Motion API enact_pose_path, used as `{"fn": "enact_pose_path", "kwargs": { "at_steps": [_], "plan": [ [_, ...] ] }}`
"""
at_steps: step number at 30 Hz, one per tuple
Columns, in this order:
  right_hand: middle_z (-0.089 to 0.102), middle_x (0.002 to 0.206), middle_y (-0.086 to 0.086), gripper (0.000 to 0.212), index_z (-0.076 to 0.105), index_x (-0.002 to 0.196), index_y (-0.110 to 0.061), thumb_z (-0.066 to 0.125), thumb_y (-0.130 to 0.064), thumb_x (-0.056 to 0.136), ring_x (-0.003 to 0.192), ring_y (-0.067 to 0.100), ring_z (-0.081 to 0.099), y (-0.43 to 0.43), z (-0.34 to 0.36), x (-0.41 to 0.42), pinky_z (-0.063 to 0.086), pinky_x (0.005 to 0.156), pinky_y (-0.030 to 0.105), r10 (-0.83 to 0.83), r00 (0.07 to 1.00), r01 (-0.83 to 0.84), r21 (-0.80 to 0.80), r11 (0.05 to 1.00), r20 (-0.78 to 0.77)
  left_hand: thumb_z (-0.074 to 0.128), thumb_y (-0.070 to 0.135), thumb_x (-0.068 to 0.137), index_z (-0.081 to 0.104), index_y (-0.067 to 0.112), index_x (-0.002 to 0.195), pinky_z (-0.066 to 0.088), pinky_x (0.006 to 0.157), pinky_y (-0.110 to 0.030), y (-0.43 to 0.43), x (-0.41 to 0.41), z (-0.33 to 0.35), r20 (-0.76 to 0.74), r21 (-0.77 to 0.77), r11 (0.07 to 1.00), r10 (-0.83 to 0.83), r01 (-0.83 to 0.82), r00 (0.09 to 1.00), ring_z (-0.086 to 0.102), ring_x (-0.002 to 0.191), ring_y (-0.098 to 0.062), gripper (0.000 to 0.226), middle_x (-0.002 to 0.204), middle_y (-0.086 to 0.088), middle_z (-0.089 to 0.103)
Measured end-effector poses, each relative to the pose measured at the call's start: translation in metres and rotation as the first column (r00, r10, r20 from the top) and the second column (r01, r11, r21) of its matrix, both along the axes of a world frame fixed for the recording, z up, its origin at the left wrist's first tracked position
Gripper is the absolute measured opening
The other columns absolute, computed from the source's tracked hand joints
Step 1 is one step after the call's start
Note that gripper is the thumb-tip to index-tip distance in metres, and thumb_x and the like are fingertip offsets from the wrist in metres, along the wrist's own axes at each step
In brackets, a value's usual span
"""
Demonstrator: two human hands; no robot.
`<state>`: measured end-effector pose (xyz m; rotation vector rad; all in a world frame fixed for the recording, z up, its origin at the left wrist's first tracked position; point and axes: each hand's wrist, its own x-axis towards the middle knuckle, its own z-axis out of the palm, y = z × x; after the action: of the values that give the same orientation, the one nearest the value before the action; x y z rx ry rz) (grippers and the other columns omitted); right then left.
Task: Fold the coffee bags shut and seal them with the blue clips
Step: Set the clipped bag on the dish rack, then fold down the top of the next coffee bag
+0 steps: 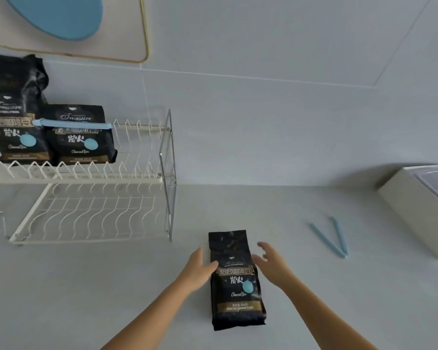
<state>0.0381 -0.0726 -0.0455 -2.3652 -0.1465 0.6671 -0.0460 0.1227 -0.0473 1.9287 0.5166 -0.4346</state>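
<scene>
A black coffee bag [235, 281] lies flat on the pale counter, its unfolded top pointing away from me. My left hand [199, 269] is open at the bag's left edge, thumb touching it. My right hand [271, 261] hovers open just right of the bag, fingers spread. A blue clip [333, 237], spread open in a V, lies on the counter further right. On the white rack's upper shelf stand two more black bags: a short folded one [80, 137] with a blue clip [74, 124] across its top, and a taller one [10, 109] with a crumpled top.
The white wire dish rack [94, 213] stands at the left on the counter. A white box [420, 205] sits at the right edge. On the wall hangs a gold-framed panel [127, 29] with a blue oval.
</scene>
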Motion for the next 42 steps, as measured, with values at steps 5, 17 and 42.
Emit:
{"fn": "enact_pose_path", "kwargs": {
  "at_steps": [5,17,42],
  "plan": [
    [0.043,0.141,0.014,0.064,0.02,0.143,-0.007,0.052,-0.032,0.093,0.124,0.028,0.046,-0.007,-0.014,0.004,0.041,0.103,0.044,-0.191,0.916,0.255,0.145,0.956,-0.354,0.049,0.035,0.093,0.015,0.015,0.146,0.03,0.112,-0.042,-0.019,-0.001,-0.01,-0.085,-0.043,0.997,0.059,-0.063,0.995,0.028,0.139,-0.026,0.066,0.155,-0.009,0.023],
    [0.072,0.094,0.011,0.011,0.065,0.095,-0.007,0.064,-0.014,0.087,0.076,0.014,0.068,-0.007,-0.011,0.016,0.053,0.058,0.018,-0.064,0.923,0.221,0.386,0.895,-0.38,0.063,0.034,0.085,0.041,0.016,0.127,0.049,0.072,-0.024,-0.04,-0.005,-0.014,-0.155,-0.329,0.885,0.293,-0.329,0.943,0.062,0.098,-0.015,0.05,0.116,-0.006,0.061],
    [0.067,0.082,-0.002,0.019,0.068,0.088,-0.009,0.075,-0.009,0.071,0.08,0.018,0.061,-0.039,0.046,0.02,0.049,0.071,0.033,0.146,0.955,-0.218,0.274,0.937,0.26,0.068,0.008,0.082,0.074,0.017,0.075,0.051,0.05,-0.015,-0.079,0.009,0.025,0.285,-0.442,0.812,0.53,-0.381,0.799,0.07,0.063,-0.009,0.012,0.068,0.001,0.076]
  ]
}}
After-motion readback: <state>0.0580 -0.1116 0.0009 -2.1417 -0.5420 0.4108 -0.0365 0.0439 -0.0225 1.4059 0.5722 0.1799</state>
